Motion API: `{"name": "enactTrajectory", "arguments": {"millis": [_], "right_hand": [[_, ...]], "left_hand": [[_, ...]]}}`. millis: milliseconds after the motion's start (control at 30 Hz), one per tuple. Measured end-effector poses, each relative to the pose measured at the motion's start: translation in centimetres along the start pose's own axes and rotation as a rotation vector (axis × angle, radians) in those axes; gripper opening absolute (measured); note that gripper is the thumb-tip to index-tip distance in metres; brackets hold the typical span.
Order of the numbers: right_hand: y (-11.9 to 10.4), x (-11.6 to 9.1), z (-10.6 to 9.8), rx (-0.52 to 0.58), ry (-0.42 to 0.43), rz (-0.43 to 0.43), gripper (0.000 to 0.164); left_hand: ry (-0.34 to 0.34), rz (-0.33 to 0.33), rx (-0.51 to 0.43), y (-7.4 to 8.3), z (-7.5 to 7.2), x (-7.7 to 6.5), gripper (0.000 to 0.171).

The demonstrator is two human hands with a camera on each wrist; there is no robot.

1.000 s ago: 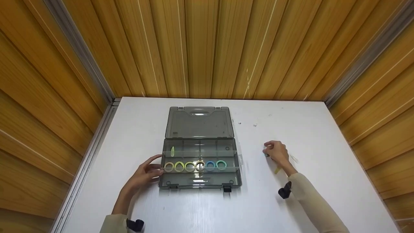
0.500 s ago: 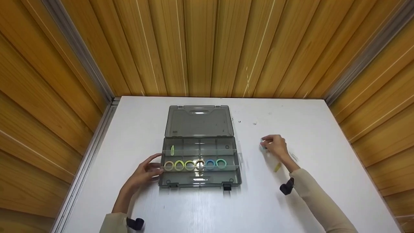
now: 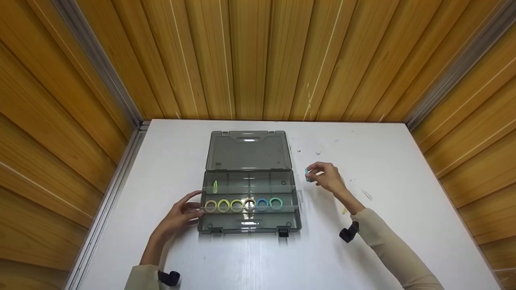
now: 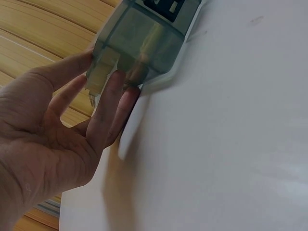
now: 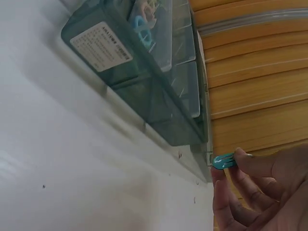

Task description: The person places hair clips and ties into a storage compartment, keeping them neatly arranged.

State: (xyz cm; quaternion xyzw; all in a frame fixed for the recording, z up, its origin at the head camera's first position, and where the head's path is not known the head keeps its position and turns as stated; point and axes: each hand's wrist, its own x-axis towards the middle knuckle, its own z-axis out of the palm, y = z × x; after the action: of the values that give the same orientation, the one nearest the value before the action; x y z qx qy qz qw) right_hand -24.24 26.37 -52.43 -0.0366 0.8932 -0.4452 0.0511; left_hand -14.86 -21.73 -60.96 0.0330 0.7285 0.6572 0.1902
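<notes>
A teal snap hair clip (image 5: 224, 161) is pinched between thumb and fingers of my right hand (image 3: 328, 178), raised just right of the grey see-through divided box (image 3: 269, 222). My left hand (image 3: 177, 217) rests its fingers against the box's left end; the left wrist view shows the fingertips (image 4: 115, 79) on that wall. Inside the box, a yellow-green hair clip (image 3: 215, 187) lies in the back row at left. Several coloured rings, among them a green ring (image 3: 276, 204) and a blue ring (image 3: 262, 205), stand in a line along the middle row.
The box lid (image 3: 248, 152) lies folded back behind it. Right of the box, a yellow piece (image 3: 344, 210) is partly hidden by the right forearm, near thin pale strips (image 3: 367, 195). Wooden panels (image 3: 250, 60) enclose the white table (image 3: 242, 266) at the back and sides.
My right hand has lifted the teal hair clip from the table and carried it left toward the box. The left hand has stayed against the box.
</notes>
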Motion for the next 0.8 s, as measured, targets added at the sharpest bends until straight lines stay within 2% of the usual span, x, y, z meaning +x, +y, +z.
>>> {"name": "enactTrajectory", "arguments": {"millis": [167,400,533,800], "right_hand": [[-2.2,0.1,1.4,0.037,-0.03,-0.047,0.017],[-5.0,0.7,3.5,0.033,-0.081,-0.15,0.017],[-6.5,1.0,4.8,0.022,-0.112,-0.166,0.018],[-8.2,1.9,8.1,0.035,-0.157,-0.137,0.02]], "left_hand": [[0.006,-0.007,0.002,0.0,0.0,-0.2,0.075],[-0.006,0.004,-0.007,0.1,0.1,-0.5,0.075],[-0.011,0.009,-0.018,0.1,0.3,-0.5,0.076],[-0.017,0.011,-0.021,0.0,0.2,-0.8,0.075]]}}
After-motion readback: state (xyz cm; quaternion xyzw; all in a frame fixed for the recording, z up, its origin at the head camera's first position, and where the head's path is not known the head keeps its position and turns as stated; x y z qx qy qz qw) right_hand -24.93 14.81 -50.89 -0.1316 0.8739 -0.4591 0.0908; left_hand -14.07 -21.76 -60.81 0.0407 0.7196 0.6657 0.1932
